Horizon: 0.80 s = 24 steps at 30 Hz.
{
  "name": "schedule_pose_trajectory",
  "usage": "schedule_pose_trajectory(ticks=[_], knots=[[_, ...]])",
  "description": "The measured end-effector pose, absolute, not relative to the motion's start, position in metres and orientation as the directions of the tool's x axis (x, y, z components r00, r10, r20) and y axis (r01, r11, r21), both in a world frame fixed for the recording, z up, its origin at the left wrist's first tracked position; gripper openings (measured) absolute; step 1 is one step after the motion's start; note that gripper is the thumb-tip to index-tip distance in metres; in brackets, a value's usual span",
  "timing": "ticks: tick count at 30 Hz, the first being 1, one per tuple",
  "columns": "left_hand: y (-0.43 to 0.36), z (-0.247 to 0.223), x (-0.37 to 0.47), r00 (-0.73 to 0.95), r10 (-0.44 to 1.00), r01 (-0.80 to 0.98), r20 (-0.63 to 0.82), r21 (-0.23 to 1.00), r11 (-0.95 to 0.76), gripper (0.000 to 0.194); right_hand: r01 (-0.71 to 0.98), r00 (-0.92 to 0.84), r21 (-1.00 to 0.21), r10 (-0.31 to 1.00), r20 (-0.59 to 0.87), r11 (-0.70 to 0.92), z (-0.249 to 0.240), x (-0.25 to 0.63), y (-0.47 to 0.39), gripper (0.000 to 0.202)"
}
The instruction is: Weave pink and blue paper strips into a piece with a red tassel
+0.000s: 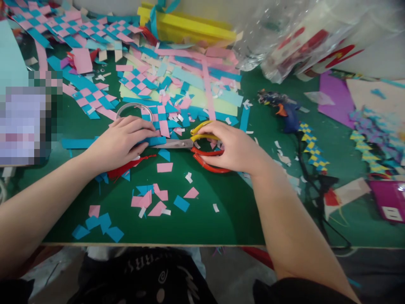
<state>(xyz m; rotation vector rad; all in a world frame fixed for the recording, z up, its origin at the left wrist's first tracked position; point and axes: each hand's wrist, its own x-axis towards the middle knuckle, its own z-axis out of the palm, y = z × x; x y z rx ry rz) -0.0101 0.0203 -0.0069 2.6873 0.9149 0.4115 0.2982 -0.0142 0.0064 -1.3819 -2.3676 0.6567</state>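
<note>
My right hand (236, 145) grips a pair of scissors (207, 169) with one yellow and one red handle. Their metal blades point left, toward my left hand (126, 137). A blue paper strip (77, 143) lies beneath the left hand, its fingers bent and pressing the strip; its right end reaches the blades. Whether the blades have paper between them I cannot make out. Just behind the left hand is a roll of tape (134, 105). A red tassel (125, 168) lies partly under the left wrist.
Pink and blue paper scraps (145, 200) litter the green table (228, 223). Woven checkered pieces (95, 98) lie at left and back. A blue glue gun (289, 118) with a black cord is at right. A yellow folded piece (196, 27) and plastic-wrapped cups (300, 42) stand behind.
</note>
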Motion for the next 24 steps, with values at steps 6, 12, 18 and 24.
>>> schedule_pose_trajectory(ticks=[6, 12, 18, 24], knots=[[0.0177, -0.0036, -0.0085, 0.754, 0.633, 0.566, 0.175, 0.317, -0.761, 0.036, 0.726, -0.470, -0.551, 0.882, 0.040, 0.412, 0.0069, 0.2979, -0.0139, 0.038], [0.0157, -0.0014, -0.0089, 0.753, 0.616, 0.541, 0.232, 0.313, -0.780, 0.029, 0.740, -0.458, -0.543, 0.889, 0.025, 0.397, 0.0082, 0.2987, -0.0128, 0.041], [0.0162, -0.0035, -0.0110, 0.742, 0.624, 0.540, 0.244, 0.334, -0.772, 0.022, 0.736, -0.457, -0.545, 0.889, 0.036, 0.401, 0.0075, 0.2999, -0.0124, 0.039], [0.0160, -0.0030, -0.0112, 0.729, 0.649, 0.565, 0.218, 0.344, -0.750, 0.018, 0.736, -0.466, -0.535, 0.884, 0.046, 0.415, 0.0066, 0.3000, -0.0117, 0.039]])
